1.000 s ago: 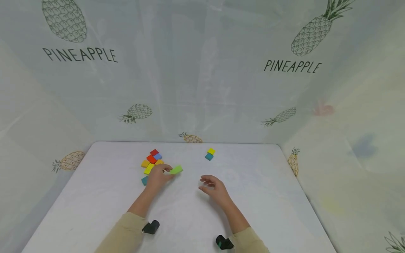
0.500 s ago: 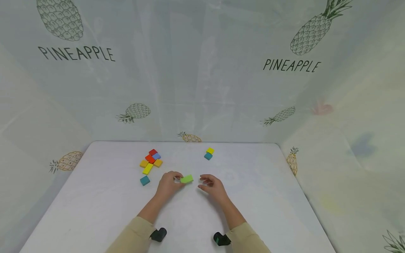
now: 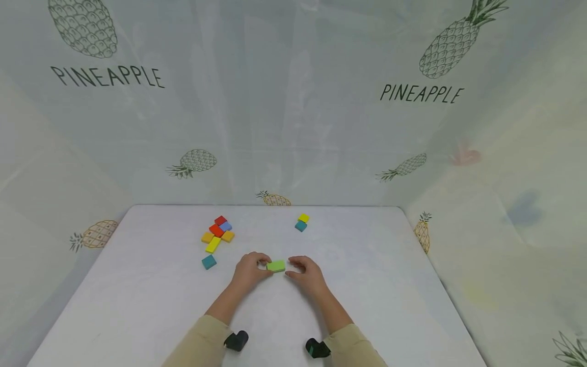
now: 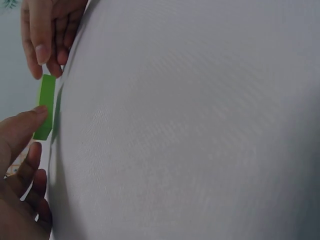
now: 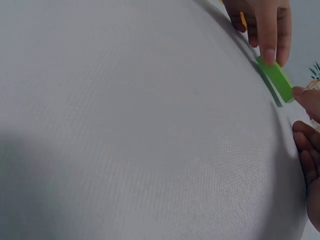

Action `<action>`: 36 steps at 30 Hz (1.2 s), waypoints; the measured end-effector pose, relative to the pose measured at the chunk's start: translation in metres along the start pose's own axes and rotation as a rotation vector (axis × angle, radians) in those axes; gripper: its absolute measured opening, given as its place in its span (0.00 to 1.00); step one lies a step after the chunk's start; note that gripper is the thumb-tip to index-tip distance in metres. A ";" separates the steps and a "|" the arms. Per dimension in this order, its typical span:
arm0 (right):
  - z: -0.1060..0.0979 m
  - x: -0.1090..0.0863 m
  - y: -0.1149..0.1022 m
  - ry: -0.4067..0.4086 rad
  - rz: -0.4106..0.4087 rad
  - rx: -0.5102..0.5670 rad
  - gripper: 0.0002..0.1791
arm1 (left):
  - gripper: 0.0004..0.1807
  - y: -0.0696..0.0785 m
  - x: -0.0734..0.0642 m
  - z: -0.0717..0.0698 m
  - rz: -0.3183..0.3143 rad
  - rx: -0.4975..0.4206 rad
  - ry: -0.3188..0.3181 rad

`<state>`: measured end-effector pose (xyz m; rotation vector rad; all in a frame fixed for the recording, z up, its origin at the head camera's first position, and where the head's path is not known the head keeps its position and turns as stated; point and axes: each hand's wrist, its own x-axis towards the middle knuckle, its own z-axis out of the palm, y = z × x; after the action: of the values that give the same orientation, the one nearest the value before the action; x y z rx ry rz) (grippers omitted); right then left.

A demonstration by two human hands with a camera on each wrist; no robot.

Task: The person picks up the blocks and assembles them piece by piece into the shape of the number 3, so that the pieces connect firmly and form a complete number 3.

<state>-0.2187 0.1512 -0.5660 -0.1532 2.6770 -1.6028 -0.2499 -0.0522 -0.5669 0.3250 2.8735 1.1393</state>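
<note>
My left hand [image 3: 249, 271] pinches a light green rectangular block [image 3: 276, 266] by its left end, low over the white table. In the left wrist view the left thumb lies along the side of the green block [image 4: 47, 97]. Just right of the block is my right hand [image 3: 310, 276], fingers loosely bent and spread from the thumb, with nothing held. Seen from the right wrist, the right thumb's tip is right at the near end of the green block [image 5: 280, 82].
A cluster of red, blue, orange and yellow blocks [image 3: 213, 244] lies to the left, with a teal block [image 3: 209, 262] in front of it. Farther back, a yellow block [image 3: 304, 218] adjoins another teal block [image 3: 300, 226]. Pineapple-printed curtains surround the white table [image 3: 367, 285].
My left hand has carried the green block rightward and toward me, away from the cluster, up to the right hand. The block has turned more level. The right hand has barely shifted.
</note>
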 end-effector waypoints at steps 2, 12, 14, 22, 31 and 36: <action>0.000 0.000 -0.001 -0.002 -0.002 -0.024 0.19 | 0.12 0.001 -0.001 0.000 -0.004 -0.007 0.001; 0.001 0.004 -0.003 -0.003 0.057 -0.063 0.17 | 0.12 0.001 -0.004 0.003 -0.033 -0.012 0.011; 0.001 0.004 -0.004 -0.006 0.053 -0.071 0.18 | 0.12 0.000 -0.004 0.003 -0.036 -0.029 0.010; 0.005 0.003 -0.003 -0.010 -0.138 -0.226 0.19 | 0.16 -0.006 -0.003 0.002 -0.054 -0.116 -0.001; 0.016 0.005 0.003 0.048 -0.080 -0.308 0.17 | 0.15 -0.010 -0.003 0.001 -0.099 -0.204 -0.012; 0.016 0.002 0.000 0.064 -0.063 -0.304 0.16 | 0.14 -0.011 -0.004 -0.001 -0.107 -0.219 -0.026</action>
<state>-0.2201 0.1368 -0.5735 -0.1943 2.9790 -1.2229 -0.2483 -0.0610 -0.5740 0.1740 2.6733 1.4003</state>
